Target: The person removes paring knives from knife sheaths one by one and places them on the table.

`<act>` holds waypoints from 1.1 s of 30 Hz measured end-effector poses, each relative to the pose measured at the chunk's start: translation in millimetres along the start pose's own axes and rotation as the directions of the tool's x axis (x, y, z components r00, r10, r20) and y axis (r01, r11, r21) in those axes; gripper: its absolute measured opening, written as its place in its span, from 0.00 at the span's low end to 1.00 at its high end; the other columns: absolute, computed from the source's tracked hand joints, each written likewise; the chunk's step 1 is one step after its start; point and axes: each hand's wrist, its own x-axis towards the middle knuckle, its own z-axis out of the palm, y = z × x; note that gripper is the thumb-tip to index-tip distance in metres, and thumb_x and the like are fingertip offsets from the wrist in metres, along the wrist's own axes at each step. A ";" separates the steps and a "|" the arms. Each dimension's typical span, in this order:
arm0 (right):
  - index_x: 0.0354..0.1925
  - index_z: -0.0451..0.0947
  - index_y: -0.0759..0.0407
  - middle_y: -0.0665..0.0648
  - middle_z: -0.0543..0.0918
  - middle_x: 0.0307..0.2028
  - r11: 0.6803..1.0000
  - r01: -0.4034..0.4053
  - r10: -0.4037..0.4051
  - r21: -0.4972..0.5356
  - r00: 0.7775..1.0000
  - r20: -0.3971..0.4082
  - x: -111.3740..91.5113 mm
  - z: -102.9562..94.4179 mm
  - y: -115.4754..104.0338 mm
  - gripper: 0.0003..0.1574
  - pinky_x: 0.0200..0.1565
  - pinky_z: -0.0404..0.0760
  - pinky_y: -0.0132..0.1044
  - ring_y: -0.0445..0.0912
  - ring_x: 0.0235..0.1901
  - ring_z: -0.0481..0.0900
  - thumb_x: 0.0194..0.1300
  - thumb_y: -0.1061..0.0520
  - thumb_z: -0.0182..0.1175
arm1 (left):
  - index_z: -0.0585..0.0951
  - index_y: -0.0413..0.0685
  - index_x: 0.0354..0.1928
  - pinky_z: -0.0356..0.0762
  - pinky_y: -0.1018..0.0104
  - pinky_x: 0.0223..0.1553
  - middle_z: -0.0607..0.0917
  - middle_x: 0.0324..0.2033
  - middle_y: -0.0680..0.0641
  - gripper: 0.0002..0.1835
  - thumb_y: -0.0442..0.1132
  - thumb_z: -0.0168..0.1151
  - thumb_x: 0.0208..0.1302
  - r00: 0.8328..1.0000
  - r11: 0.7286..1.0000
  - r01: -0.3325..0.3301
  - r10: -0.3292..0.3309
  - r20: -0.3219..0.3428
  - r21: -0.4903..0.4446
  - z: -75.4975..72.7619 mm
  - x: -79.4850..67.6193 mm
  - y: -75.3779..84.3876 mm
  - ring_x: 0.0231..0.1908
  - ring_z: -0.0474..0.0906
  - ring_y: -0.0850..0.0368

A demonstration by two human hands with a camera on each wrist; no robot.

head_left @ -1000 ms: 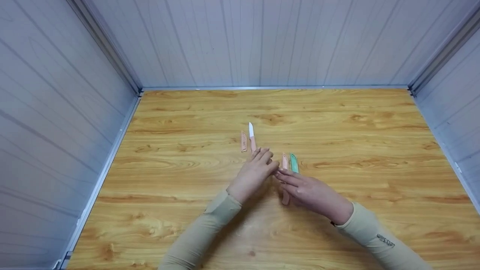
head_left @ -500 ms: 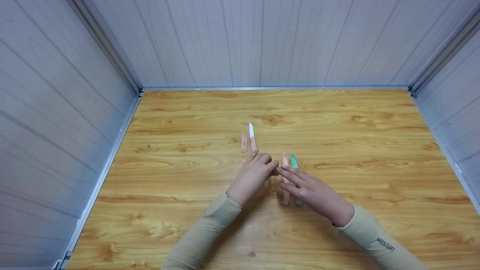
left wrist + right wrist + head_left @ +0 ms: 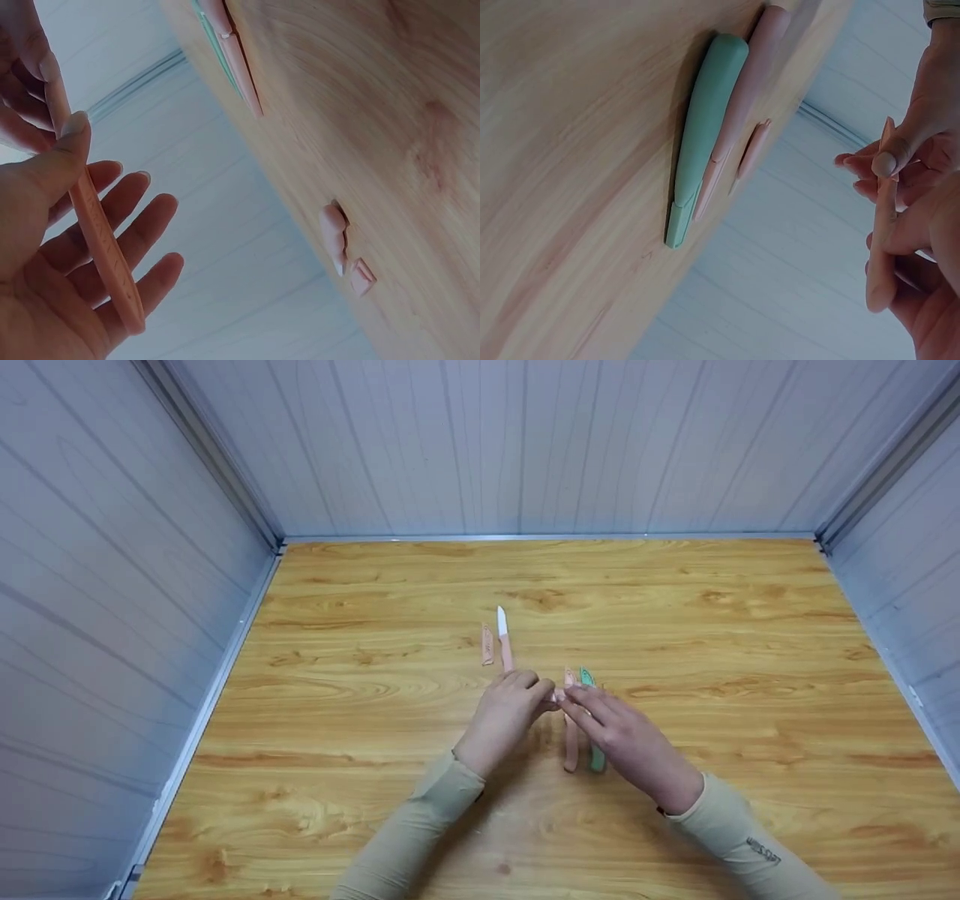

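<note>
My left hand [image 3: 501, 727] pinches the pink sheath [image 3: 105, 247] of a small knife between thumb and fingers, its other fingers spread behind. Fingers of my right hand [image 3: 630, 746] hold the smooth pink handle [image 3: 881, 281] of that same knife. Sheath and handle are in line, and no blade shows between them. Under the right hand lie a sheathed pink knife [image 3: 571, 746] and a sheathed green knife [image 3: 598, 757], side by side. Beyond the left hand is a bare knife [image 3: 505, 649] with white blade and pink handle, beside a loose pink sheath [image 3: 487, 645].
The wood-grain table [image 3: 337, 795] carries all these things. Pale panel walls close it in at the back [image 3: 480, 450], the left [image 3: 90, 585] and the right [image 3: 915, 555].
Both hands stay together over the table with small shifts. The left hand has drawn slightly nearer the person, and the right hand has shifted, uncovering the green knife's handle.
</note>
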 end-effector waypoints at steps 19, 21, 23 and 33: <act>0.55 0.77 0.67 0.64 0.77 0.52 0.991 -0.125 0.129 0.043 0.986 -0.107 7.9 1.6 -3.4 0.30 0.51 0.75 0.47 0.56 0.49 0.76 0.51 0.74 0.67 | 0.82 0.54 0.39 0.68 0.64 0.35 0.75 0.30 0.54 0.11 0.51 0.62 0.59 0.993 0.999 0.031 -0.029 -0.116 0.021 -1.5 0.1 13.2 0.33 0.72 0.57; 0.54 0.78 0.67 0.64 0.77 0.51 0.989 -0.140 0.145 0.044 0.983 -0.116 9.5 1.0 -3.8 0.29 0.51 0.75 0.47 0.56 0.49 0.77 0.52 0.74 0.67 | 0.82 0.54 0.39 0.68 0.64 0.35 0.75 0.30 0.54 0.12 0.51 0.62 0.59 0.992 0.999 0.027 -0.024 -0.127 0.019 -2.2 0.6 14.4 0.34 0.72 0.57; 0.53 0.78 0.67 0.64 0.78 0.49 0.987 -0.156 0.161 0.048 0.979 -0.125 11.6 0.0 -4.1 0.28 0.52 0.75 0.46 0.56 0.48 0.77 0.52 0.74 0.67 | 0.82 0.53 0.39 0.68 0.65 0.34 0.75 0.30 0.54 0.12 0.50 0.62 0.59 0.990 1.000 0.026 -0.024 -0.136 0.014 -2.6 0.8 15.7 0.34 0.71 0.57; 0.48 0.80 0.67 0.63 0.79 0.44 0.969 -0.232 0.243 0.086 0.956 -0.163 23.2 -7.6 -2.6 0.24 0.49 0.76 0.47 0.56 0.44 0.77 0.52 0.79 0.63 | 0.82 0.50 0.40 0.69 0.67 0.38 0.76 0.33 0.53 0.12 0.50 0.61 0.62 0.981 0.999 0.044 -0.048 -0.188 -0.022 -5.8 4.7 18.9 0.36 0.72 0.58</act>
